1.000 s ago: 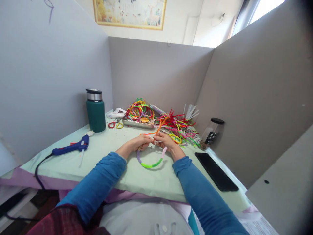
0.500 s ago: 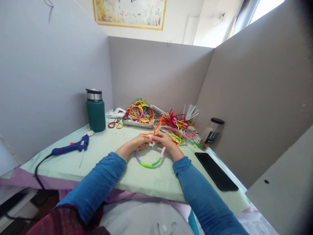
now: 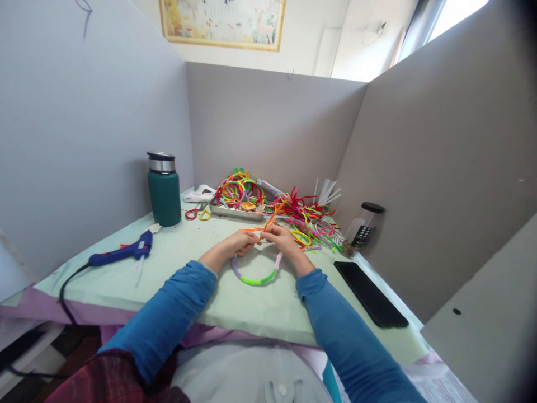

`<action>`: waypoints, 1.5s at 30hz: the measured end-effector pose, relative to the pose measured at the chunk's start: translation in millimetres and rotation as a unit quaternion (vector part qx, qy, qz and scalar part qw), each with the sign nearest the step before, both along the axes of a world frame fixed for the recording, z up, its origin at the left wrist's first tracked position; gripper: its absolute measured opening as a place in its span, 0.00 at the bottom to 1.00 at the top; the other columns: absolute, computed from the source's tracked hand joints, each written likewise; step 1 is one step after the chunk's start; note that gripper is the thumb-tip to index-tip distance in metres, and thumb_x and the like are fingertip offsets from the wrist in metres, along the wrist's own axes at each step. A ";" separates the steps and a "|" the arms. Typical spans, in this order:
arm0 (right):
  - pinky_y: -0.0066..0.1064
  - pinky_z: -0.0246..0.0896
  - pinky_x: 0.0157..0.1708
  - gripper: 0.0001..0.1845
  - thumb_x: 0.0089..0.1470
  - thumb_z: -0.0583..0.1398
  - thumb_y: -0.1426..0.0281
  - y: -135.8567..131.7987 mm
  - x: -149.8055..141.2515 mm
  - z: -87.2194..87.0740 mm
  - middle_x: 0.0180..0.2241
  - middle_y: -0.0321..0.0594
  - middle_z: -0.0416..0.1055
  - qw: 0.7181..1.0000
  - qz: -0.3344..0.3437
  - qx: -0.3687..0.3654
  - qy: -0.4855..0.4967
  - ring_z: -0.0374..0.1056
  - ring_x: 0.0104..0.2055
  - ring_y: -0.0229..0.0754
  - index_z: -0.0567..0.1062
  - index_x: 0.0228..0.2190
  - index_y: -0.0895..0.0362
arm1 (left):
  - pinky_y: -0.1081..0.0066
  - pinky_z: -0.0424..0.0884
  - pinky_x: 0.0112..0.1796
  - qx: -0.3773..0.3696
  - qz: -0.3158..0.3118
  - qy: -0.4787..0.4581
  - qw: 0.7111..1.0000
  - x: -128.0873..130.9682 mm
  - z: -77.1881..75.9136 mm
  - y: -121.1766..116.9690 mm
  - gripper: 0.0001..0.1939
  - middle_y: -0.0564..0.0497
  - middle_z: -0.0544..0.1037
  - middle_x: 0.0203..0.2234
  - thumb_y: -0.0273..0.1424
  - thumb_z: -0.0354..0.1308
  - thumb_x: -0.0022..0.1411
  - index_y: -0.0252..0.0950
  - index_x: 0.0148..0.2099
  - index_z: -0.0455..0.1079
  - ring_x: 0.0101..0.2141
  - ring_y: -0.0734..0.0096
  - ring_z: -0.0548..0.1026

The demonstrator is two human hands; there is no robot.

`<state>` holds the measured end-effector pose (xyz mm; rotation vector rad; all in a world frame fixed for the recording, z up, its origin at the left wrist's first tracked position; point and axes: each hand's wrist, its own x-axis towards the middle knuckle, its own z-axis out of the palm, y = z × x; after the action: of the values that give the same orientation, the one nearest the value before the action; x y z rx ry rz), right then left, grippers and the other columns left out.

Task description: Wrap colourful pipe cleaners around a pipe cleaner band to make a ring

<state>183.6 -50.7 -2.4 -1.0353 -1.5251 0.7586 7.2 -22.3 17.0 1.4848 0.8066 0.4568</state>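
A round hoop (image 3: 255, 282) wrapped in purple, green and pale pink fuzzy pipe cleaner is held just over the table, its far side hidden by my fingers. My left hand (image 3: 240, 243) is closed, pinching the hoop's far left part. Close beside it, my right hand (image 3: 283, 239) pinches an orange pipe cleaner (image 3: 274, 214) at the hoop's far side. One orange end sticks up and to the right; another stretch runs left behind my left fingers. The exact crossing point between the fingertips is hidden.
Behind my hands lie a metal tray (image 3: 235, 212) of finished-looking loops and a pile of loose pipe cleaners (image 3: 306, 210). Scissors (image 3: 205, 214), a green bottle (image 3: 163, 193) and a blue glue gun (image 3: 121, 253) are on the left. A black phone (image 3: 371, 294) and clear jar (image 3: 364, 226) are right.
The upright orange end leans a little more to the right, and the leftward orange stretch shows less. Both hands stay in nearly the same place on the hoop.
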 end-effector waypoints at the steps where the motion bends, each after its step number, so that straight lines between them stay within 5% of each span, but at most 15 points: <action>1: 0.28 0.51 0.27 0.13 0.41 0.65 0.60 -0.1 0.1 0.1 0.21 0.33 0.66 1.000 0.003 0.003 -0.002 0.58 0.25 0.35 0.73 0.21 0.58 | 0.76 0.38 0.16 -0.002 0.001 -0.001 1.000 -0.2 0.0 0.2 0.09 0.62 0.51 0.13 0.33 0.59 0.54 0.35 0.31 0.62 0.12 0.84 0.46; 12: 0.30 0.56 0.30 0.12 0.43 0.65 0.60 -4.6 -3.7 5.0 0.23 0.36 0.68 0.996 0.024 0.039 -0.082 0.61 0.28 0.38 0.75 0.20 0.56 | 0.75 0.37 0.16 0.008 0.027 -0.002 1.000 -0.6 -5.4 7.3 0.09 0.62 0.51 0.13 0.32 0.57 0.54 0.36 0.29 0.60 0.12 0.84 0.45; 25: 0.38 0.56 0.51 0.08 0.43 0.67 0.62 -8.0 -6.6 3.9 0.43 0.42 0.70 0.991 0.071 0.080 -0.079 0.65 0.47 0.45 0.80 0.25 0.53 | 0.75 0.39 0.17 0.016 0.058 -0.006 0.998 0.8 -3.6 4.3 0.16 0.64 0.49 0.12 0.40 0.62 0.50 0.37 0.31 0.60 0.12 0.84 0.45; 31: 0.33 0.62 0.43 0.16 0.46 0.63 0.55 -7.9 -7.0 6.8 0.41 0.41 0.73 0.995 0.096 -0.010 -0.004 0.67 0.43 0.42 0.79 0.31 0.54 | 0.74 0.38 0.17 0.026 0.036 -0.026 0.999 -1.7 -7.5 7.6 0.20 0.64 0.50 0.12 0.45 0.65 0.48 0.36 0.31 0.62 0.12 0.85 0.46; 35: 0.26 0.63 0.30 0.23 0.49 0.59 0.50 -1.1 -1.5 1.8 0.34 0.43 0.74 0.992 0.012 -0.076 0.096 0.67 0.34 0.38 0.78 0.31 0.57 | 0.74 0.39 0.17 0.033 0.033 -0.027 0.999 -1.8 -7.7 7.8 0.21 0.64 0.51 0.12 0.45 0.66 0.47 0.35 0.30 0.62 0.13 0.85 0.46; 40: 0.24 0.58 0.20 0.18 0.40 0.67 0.57 2.9 4.7 -5.2 0.30 0.42 0.73 0.981 0.003 -0.152 0.118 0.64 0.24 0.34 0.76 0.25 0.60 | 0.74 0.40 0.18 0.046 0.016 -0.036 0.998 -2.3 -6.3 6.5 0.21 0.64 0.52 0.13 0.44 0.67 0.44 0.34 0.31 0.65 0.13 0.85 0.47; 45: 0.24 0.61 0.18 0.11 0.43 0.67 0.64 0.8 5.5 -2.7 0.28 0.43 0.74 0.959 0.039 -0.198 0.197 0.64 0.23 0.34 0.77 0.26 0.59 | 0.74 0.41 0.17 0.080 0.029 -0.050 0.995 -1.1 -5.4 6.3 0.20 0.63 0.52 0.13 0.44 0.66 0.46 0.33 0.32 0.68 0.13 0.85 0.47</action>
<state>189.2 -49.9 -5.1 -1.0378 -1.0971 1.2806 6.1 -16.1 11.6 1.5763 0.7495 0.6477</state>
